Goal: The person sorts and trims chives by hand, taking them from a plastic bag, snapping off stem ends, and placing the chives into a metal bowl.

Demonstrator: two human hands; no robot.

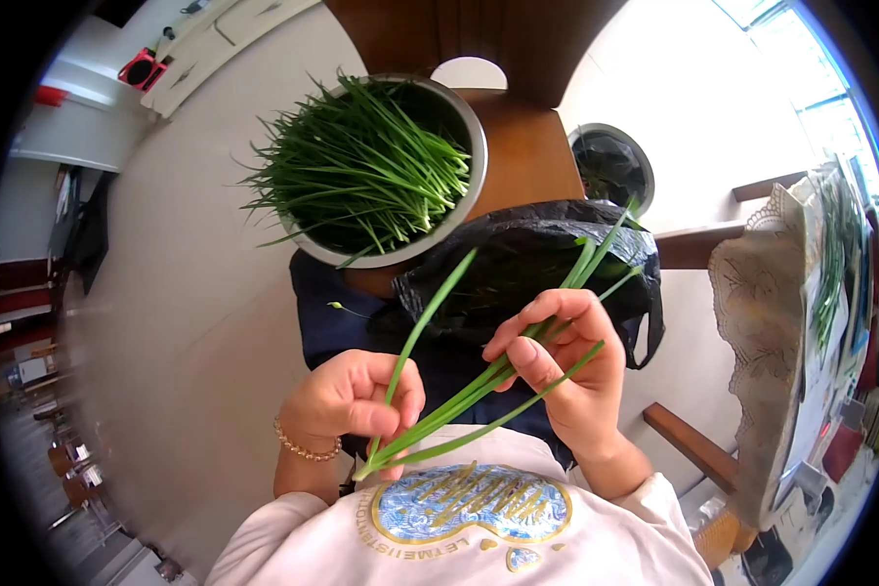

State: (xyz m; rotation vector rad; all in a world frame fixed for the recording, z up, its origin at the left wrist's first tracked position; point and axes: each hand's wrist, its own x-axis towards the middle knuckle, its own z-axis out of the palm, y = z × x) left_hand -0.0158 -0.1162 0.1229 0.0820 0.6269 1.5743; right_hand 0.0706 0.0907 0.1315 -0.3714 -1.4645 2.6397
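Left hand (356, 396) pinches green stalks (456, 404); right hand (581, 366), loosely curled, holds them too. A full bowl (478, 146) covers the chair's (532, 161) left edge.

Premises read as a home, probably a living or dining area; exact room undetermined. Evidence noted: a lace-edged tablecloth (767, 264) hanging at right; a wooden chair (527, 146) at far centre, supporting a metal bowl (477, 132) of green stalks (361, 166); white drawers (205, 59) at far left; a bright window (820, 83) at far right; pale, smooth flooring (186, 234).
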